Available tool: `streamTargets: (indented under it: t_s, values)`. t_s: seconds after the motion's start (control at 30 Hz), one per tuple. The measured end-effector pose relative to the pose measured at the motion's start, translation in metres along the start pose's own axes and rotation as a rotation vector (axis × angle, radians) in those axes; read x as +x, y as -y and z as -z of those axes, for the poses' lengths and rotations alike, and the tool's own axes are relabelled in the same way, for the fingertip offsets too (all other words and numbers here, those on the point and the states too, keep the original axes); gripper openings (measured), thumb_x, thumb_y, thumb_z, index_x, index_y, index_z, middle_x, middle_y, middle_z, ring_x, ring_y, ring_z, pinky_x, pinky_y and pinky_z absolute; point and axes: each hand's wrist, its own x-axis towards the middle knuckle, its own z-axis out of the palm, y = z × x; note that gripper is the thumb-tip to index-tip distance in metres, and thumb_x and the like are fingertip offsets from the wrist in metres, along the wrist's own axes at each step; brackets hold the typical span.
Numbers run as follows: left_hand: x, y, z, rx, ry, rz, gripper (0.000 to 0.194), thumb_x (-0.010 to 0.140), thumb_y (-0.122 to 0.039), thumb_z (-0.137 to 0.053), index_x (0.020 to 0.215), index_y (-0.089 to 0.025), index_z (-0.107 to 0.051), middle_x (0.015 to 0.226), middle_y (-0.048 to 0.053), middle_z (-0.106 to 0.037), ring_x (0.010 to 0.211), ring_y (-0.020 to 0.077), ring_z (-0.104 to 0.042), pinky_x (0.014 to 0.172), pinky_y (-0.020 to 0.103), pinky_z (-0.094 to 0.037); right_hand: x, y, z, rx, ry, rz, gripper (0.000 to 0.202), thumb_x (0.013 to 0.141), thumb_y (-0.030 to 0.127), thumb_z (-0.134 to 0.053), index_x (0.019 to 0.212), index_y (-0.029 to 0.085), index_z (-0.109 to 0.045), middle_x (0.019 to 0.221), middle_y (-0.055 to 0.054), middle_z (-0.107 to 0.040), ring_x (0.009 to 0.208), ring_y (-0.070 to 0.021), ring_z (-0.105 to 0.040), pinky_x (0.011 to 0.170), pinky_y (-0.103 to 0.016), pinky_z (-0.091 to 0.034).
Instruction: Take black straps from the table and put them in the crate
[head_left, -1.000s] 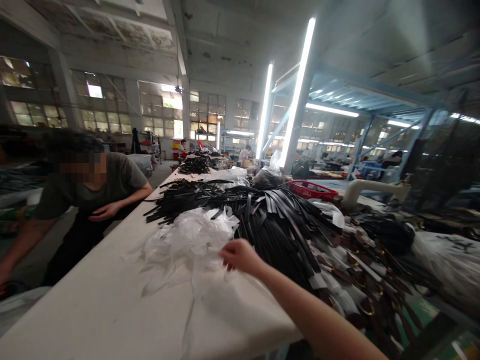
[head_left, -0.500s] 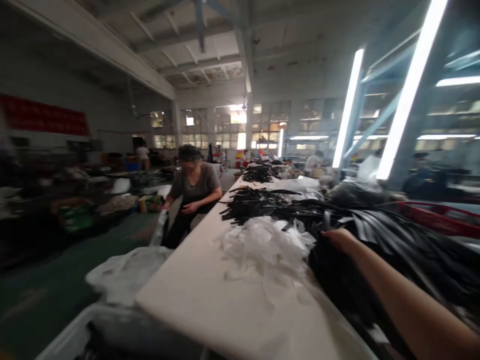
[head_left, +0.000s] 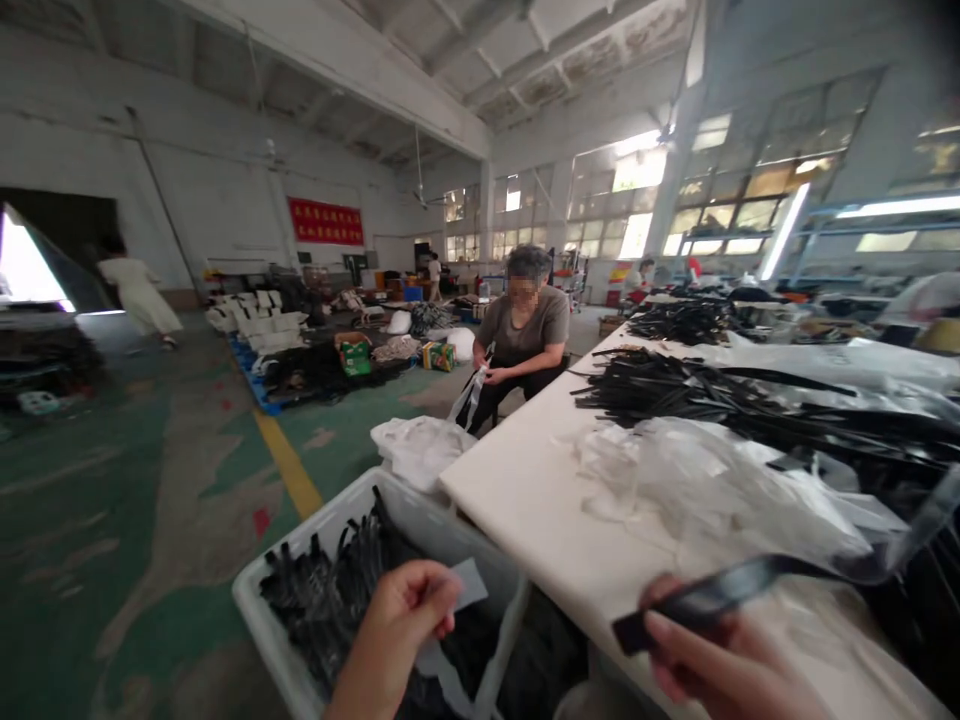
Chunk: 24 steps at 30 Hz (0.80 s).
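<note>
A long white table (head_left: 525, 490) is seen running away to the right, and a heap of black straps (head_left: 720, 395) is spread across its far part. Clear plastic bags (head_left: 697, 480) are piled on the nearer part, just before the heap. A white bin (head_left: 262, 610) is set on the floor against the table's near end, and more black straps are held inside it. At the table's left side a seated person (head_left: 521, 335) is seen with a pale strip in both hands. One black strap (head_left: 720, 590) is gripped at its near end by the right hand (head_left: 720, 670), fingers closed around it, above the table's near edge. A small white slip (head_left: 465, 585) is pinched between thumb and fingers of the left hand (head_left: 397, 630), over the bin.
</note>
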Motion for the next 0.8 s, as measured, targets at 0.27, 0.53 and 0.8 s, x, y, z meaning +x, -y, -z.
streamTargets:
  t_s: [0.27, 0.53, 0.8]
  values:
    - [-0.022, 0.012, 0.003, 0.011, -0.025, 0.053, 0.054, 0.058, -0.063, -0.080, 0.063, -0.015, -0.056, 0.054, -0.009, -0.034, 0.050, 0.0061, -0.021, 0.046, 0.022, -0.013, 0.014, -0.009, -0.107, 0.103, 0.192, 0.044, 0.046, 0.067, 0.055, -0.081, 0.075, 0.017, -0.058, 0.051, 0.002, -0.057, 0.046, -0.0116, -0.051, 0.047, -0.023, -0.039]
    - [-0.023, 0.016, -0.001, 0.263, -0.017, -0.043, 0.050, 0.075, -0.063, -0.063, 0.061, -0.016, -0.060, 0.054, -0.007, -0.035, 0.049, 0.0089, -0.025, 0.047, 0.024, -0.015, 0.010, -0.024, -0.121, 0.163, 0.132, 0.033, 0.047, 0.068, 0.056, -0.080, 0.080, 0.016, -0.058, 0.052, 0.001, -0.060, 0.049, -0.0129, -0.054, 0.049, -0.023, -0.042]
    - [-0.021, 0.014, -0.003, 0.239, 0.029, -0.022, 0.047, 0.075, -0.059, -0.065, 0.059, -0.016, -0.058, 0.056, -0.007, -0.035, 0.050, 0.0087, -0.025, 0.047, 0.024, -0.016, 0.008, -0.020, -0.117, 0.107, 0.134, 0.082, 0.047, 0.065, 0.057, -0.081, 0.077, 0.017, -0.059, 0.053, 0.002, -0.057, 0.050, -0.0136, -0.054, 0.050, -0.025, -0.043]
